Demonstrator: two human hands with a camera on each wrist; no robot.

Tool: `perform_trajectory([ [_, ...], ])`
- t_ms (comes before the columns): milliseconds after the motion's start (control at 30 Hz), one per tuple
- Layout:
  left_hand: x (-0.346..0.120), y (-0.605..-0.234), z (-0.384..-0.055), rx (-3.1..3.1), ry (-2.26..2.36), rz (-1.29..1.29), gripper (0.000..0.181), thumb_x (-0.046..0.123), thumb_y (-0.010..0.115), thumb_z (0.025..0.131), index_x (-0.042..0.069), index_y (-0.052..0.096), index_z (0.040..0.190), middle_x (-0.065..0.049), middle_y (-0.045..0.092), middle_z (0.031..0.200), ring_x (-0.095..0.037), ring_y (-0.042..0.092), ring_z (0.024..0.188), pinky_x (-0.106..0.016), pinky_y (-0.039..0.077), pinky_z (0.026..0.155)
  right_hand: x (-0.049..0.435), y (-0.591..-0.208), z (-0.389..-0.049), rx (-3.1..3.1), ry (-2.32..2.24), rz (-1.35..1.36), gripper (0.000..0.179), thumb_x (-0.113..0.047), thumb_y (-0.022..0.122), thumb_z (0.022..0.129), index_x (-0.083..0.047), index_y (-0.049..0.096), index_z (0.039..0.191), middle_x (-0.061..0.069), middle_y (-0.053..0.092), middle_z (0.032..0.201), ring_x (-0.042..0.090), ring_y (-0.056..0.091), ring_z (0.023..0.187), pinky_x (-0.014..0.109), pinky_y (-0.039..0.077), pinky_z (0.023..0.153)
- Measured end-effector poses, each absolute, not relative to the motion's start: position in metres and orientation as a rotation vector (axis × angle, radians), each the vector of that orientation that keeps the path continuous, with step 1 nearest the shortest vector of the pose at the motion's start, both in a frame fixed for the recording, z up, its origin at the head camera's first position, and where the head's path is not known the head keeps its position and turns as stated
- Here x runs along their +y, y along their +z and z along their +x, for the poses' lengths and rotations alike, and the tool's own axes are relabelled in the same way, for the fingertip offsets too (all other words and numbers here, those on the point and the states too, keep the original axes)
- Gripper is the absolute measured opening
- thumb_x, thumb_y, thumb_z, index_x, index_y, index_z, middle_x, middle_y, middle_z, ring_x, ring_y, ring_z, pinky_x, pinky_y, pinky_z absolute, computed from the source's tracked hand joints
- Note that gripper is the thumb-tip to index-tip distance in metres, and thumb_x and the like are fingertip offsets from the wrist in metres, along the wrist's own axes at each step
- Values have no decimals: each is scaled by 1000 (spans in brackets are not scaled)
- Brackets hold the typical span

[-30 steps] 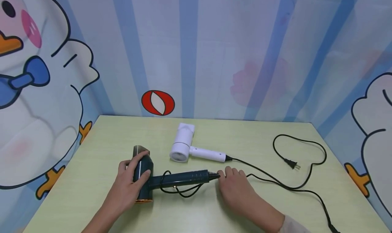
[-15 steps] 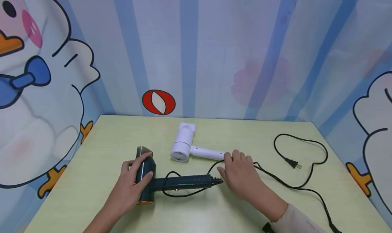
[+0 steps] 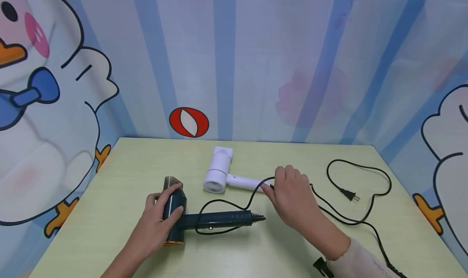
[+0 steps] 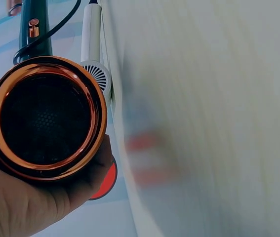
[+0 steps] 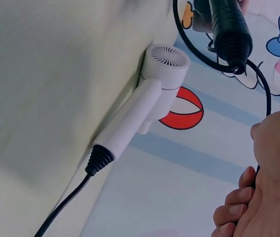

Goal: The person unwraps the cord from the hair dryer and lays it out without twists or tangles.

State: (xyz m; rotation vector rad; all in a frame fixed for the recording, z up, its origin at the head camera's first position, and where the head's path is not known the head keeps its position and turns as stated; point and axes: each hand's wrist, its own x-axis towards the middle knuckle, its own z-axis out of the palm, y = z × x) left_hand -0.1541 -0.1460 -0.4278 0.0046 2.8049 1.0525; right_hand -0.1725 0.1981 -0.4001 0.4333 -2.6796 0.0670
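A dark green hair dryer [image 3: 219, 219] with a copper-coloured rear ring [image 4: 4, 118] is in front of me, its handle pointing right. My left hand [image 3: 151, 217] grips its head, thumb on the near side. The dryer's black cord [image 3: 254, 194] loops loosely around the handle. My right hand [image 3: 294, 200], raised beyond the handle's tip, holds that cord in curled fingers, as the right wrist view also shows. Behind lies a white hair dryer [image 3: 217, 170]; the right hand overlaps its handle end in the head view.
On the pale table [image 3: 146, 156], black cords run to the right front edge. A two-prong plug [image 3: 349, 195] lies at the right inside a cord curve. By the right sleeve is a small black object [image 3: 323, 266]. A striped cartoon backdrop [image 3: 252, 66] stands behind.
My right hand has moved from the handle's tip up and slightly right, drawing the cord along. The loop around the handle has grown wider. The left hand and dark dryer have barely shifted.
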Motion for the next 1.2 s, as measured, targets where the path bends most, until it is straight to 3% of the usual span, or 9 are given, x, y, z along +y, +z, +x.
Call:
perform_trajectory([
  [600, -150, -431, -161, 2830, 1047, -25, 57, 50, 51, 103, 44, 28, 155, -24, 22, 152, -50, 50, 121, -57, 54, 86, 197, -384, -135, -2683, 143, 496, 44, -45, 62, 98, -8, 42, 84, 2, 31, 73, 18, 28, 62, 32, 22, 61],
  [1200, -150, -427, -164, 2823, 1088, -49, 58, 48, 50, 104, 43, 25, 157, -24, 19, 154, -52, 48, 124, -59, 52, 89, 205, -410, -112, -2720, 70, 565, 46, -47, 66, 96, -12, 40, 81, 0, 31, 75, 18, 32, 68, 34, 33, 66],
])
